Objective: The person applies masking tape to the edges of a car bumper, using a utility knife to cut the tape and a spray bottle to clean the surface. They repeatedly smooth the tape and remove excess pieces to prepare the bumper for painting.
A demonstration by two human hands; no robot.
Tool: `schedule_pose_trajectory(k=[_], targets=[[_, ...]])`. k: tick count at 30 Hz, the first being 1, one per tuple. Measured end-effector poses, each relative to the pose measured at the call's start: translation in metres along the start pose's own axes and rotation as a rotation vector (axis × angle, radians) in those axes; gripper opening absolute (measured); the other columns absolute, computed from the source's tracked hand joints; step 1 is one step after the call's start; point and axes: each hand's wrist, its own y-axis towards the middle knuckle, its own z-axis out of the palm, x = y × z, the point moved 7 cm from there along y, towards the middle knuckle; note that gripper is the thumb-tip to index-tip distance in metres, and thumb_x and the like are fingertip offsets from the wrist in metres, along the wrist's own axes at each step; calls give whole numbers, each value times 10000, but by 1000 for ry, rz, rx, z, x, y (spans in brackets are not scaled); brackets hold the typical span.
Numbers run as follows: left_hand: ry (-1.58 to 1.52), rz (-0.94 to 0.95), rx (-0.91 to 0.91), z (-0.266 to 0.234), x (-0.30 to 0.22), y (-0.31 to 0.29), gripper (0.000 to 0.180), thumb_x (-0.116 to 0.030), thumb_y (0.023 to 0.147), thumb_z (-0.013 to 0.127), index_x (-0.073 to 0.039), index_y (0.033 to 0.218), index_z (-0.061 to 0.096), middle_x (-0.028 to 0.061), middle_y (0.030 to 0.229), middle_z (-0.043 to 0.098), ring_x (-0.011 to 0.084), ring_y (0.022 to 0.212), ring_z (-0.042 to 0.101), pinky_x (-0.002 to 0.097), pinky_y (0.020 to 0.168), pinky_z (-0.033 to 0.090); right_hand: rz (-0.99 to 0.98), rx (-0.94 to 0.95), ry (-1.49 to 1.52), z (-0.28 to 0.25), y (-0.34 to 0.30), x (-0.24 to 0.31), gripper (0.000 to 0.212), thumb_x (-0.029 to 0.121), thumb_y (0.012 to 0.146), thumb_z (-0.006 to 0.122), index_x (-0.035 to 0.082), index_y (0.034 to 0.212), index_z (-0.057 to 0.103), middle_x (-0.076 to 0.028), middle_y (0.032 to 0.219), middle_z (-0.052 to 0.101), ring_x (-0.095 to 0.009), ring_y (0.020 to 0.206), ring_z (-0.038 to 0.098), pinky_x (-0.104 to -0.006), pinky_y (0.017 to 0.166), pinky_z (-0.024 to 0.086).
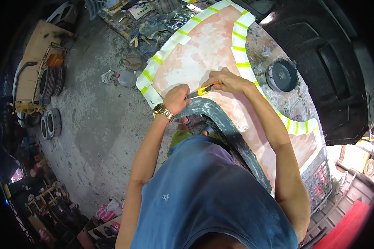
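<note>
A car fender panel [214, 45], patched pink and white, lies before me. Strips of white paper held with yellow-green tape [244, 64] run along its outer edges, and its curved wheel arch [220, 112] is dark grey. My right hand [230, 81] grips a yellow and black utility knife [207, 89] over the panel, its front end pointing left. Close to that end, my left hand [177, 98], with a gold watch [163, 111] on the wrist, is closed at the panel's edge by the arch. What its fingers hold is hidden.
A round dark tub [281, 76] stands right of the panel on a stained surface. On the floor at left are a translucent jug [126, 79] and several tyres [52, 81]. Clutter with rags [153, 31] lies beyond. A large black panel [320, 54] rises at right.
</note>
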Motion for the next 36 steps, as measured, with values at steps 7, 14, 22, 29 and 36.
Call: schedule_pose_trajectory(k=[7, 14, 22, 29, 36], targets=[[6, 0, 31, 2, -2, 0, 333, -137, 747, 797, -25, 940, 549, 152, 928, 614, 348, 870, 613, 440, 750, 468, -17, -70, 2, 0, -10, 8, 322, 140, 910, 646, 233, 1215, 694, -50, 941, 578, -218, 930, 570, -397, 887, 354], [33, 95, -244, -33, -11, -40, 429, -201, 729, 814, -59, 1054, 573, 128, 996, 600, 348, 924, 599, 448, 781, 473, 49, -88, -43, -2, -8, 6, 292, 204, 944, 622, 216, 1227, 691, -51, 998, 597, -215, 986, 580, -394, 902, 357], [-117, -16, -204, -23, 3, -45, 351, -127, 751, 807, -26, 1005, 586, 126, 948, 603, 302, 895, 621, 404, 764, 509, -12, -55, -45, 0, 3, 7, 282, 212, 940, 639, 244, 1214, 700, -36, 948, 588, -199, 920, 577, -391, 901, 352], [-71, 32, -200, -10, 0, -24, 315, -118, 748, 797, -30, 969, 590, 124, 923, 606, 306, 882, 608, 409, 766, 496, 78, 141, -19, 1, 13, 1, 289, 230, 938, 635, 253, 1219, 697, -36, 988, 601, -207, 962, 585, -429, 968, 340], [24, 39, -118, -1, 3, -7, 277, -134, 747, 790, -36, 883, 571, 135, 890, 599, 347, 881, 590, 438, 781, 468, 89, 158, 33, 1, 14, 0, 313, 227, 924, 652, 275, 1231, 691, -41, 980, 598, -208, 971, 583, -431, 1011, 315]])
